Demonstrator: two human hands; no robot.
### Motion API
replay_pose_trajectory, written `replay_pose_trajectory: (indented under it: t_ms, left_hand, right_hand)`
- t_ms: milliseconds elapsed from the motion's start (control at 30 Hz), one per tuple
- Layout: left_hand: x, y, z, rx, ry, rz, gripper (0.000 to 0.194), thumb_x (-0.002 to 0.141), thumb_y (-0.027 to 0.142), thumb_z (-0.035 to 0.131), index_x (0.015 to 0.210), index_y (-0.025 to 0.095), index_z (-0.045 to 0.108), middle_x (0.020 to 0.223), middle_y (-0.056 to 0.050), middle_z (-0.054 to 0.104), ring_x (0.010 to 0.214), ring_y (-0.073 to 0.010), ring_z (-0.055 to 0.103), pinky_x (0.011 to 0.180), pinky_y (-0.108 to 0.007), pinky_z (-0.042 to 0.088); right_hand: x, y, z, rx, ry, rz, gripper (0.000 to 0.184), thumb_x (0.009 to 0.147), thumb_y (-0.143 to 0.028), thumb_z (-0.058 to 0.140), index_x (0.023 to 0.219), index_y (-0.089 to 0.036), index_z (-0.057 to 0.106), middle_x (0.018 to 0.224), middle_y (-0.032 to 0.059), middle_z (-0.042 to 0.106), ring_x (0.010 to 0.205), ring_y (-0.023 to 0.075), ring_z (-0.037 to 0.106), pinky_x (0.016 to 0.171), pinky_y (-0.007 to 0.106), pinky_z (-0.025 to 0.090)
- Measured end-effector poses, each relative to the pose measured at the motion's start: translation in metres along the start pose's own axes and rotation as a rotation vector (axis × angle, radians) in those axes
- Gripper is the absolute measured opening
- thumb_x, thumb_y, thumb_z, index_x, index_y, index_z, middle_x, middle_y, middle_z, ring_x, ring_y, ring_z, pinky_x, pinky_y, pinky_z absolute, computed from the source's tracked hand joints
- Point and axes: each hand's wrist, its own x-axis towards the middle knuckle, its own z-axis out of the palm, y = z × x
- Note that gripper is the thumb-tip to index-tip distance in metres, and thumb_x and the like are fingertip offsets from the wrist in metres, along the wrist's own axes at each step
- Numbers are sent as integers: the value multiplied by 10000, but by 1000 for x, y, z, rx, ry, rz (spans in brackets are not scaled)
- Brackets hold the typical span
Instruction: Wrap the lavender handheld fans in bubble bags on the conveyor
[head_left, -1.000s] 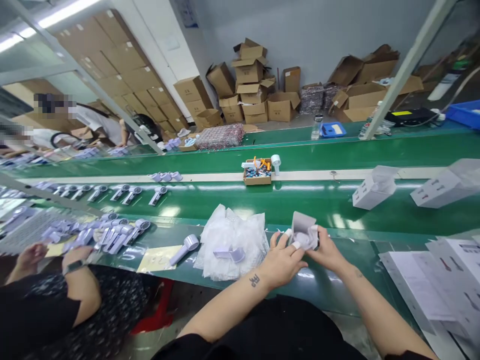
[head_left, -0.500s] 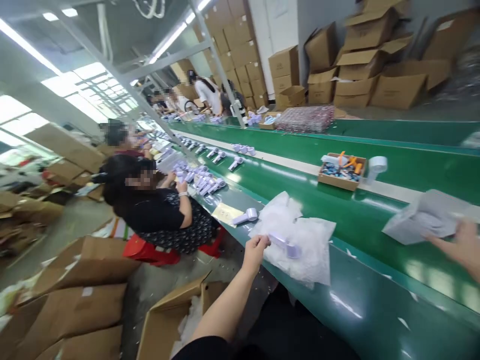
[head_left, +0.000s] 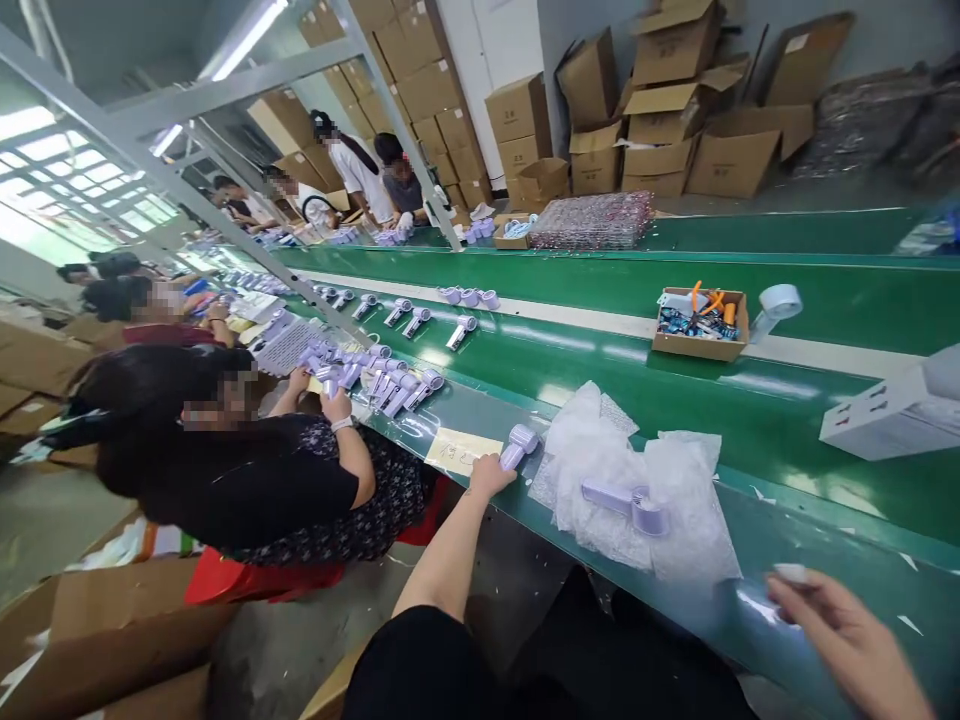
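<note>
My left hand (head_left: 491, 477) is closed on the handle of a lavender handheld fan (head_left: 520, 447) at the near table edge, beside a yellow paper with handwriting (head_left: 461, 451). A second lavender fan (head_left: 630, 503) lies on a pile of white bubble-wrap bags (head_left: 581, 445) in front of me. At lower right, my right hand (head_left: 840, 625) pinches a small white piece (head_left: 791, 573) between thumb and fingers; its kind is unclear. The hand is to the right of the bags, above the green table.
A small carton of tools and orange-handled pliers (head_left: 701, 330) stands on the green belt (head_left: 577, 370), with a white roll (head_left: 778, 305) beside it. A white box (head_left: 892, 410) sits at right. A seated co-worker (head_left: 247, 460) handles several lavender fans (head_left: 397, 385) on my left.
My left hand has moved from the fan on the bags to the other fan beside the paper. My right hand has left the white packaging at right, come nearer and holds a small white piece.
</note>
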Motion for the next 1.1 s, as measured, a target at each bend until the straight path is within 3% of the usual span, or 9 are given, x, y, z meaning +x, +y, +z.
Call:
replay_pose_trajectory:
  t_ms: [100,167,233,333,433,533,667,900,1100]
  left_hand:
    - [-18,8,-6,-57,-10,81,293,733,370,612,923,151,566,877,-108,643,834,-267,618,706,-339,461]
    - [-48,18,-1,-88,53,198,311,754,361,593,987,161,542,904,-94,630,818,-238,610,701,-326,466]
    - [-83,30,12,-76,176,417,317,775,325,572,1048,169,528,975,-106,601,872,-240,586,751,-348,464]
    - [-114,44,31,-63,207,877,368,817,287,529,1163,165,502,1001,-121,577,920,-243,559,798,-368,463]
    - [-85,49,36,-170,25,1107,412,835,260,526,1233,180,455,1043,-93,586,907,-190,562,826,-322,467]
    - [-16,52,32,-56,15,955,361,843,164,487,1204,171,490,1115,-110,581,1029,-216,520,914,-384,422]
    - [49,56,37,195,-199,974,305,761,106,558,1057,154,610,1127,-146,591,1172,-301,427,989,-473,321]
    - [71,56,38,83,-335,886,107,743,170,594,658,176,658,790,-90,662,862,-225,590,828,-309,418]
    - [55,60,14,-185,-234,718,198,821,247,483,728,151,629,687,-19,610,676,-147,554,658,-236,415]
  right_hand:
    - [-28,-16,83,173,-294,59,385,646,-509,722,922,-257,626,726,37,638,620,202,604,580,352,527]
    - [-32,-42,136,335,-421,142,453,688,-491,708,1047,-256,562,932,56,658,784,213,643,668,359,548]
    - [-25,-69,181,493,-404,142,514,675,-467,732,1089,-270,499,1100,62,617,959,234,624,756,388,550]
    - [-2,-97,219,594,-207,49,497,600,-398,793,974,-242,506,910,12,624,843,197,629,699,331,556]
    - [19,-100,214,590,-53,50,446,545,-310,823,867,-226,526,737,-40,574,643,124,578,594,240,536]
    - [25,-88,185,532,-49,153,425,544,-258,814,877,-238,552,770,-34,593,617,127,574,560,245,545]
    - [13,-70,158,415,-204,248,348,607,-300,777,897,-223,601,824,24,649,683,198,634,658,339,573]
    - [-11,-58,155,367,-248,219,561,697,-445,697,1184,-249,500,1046,84,652,913,261,646,713,375,545]
    - [-10,-71,168,418,-450,247,617,675,-359,729,1233,-274,479,1050,64,621,866,234,627,676,354,545]
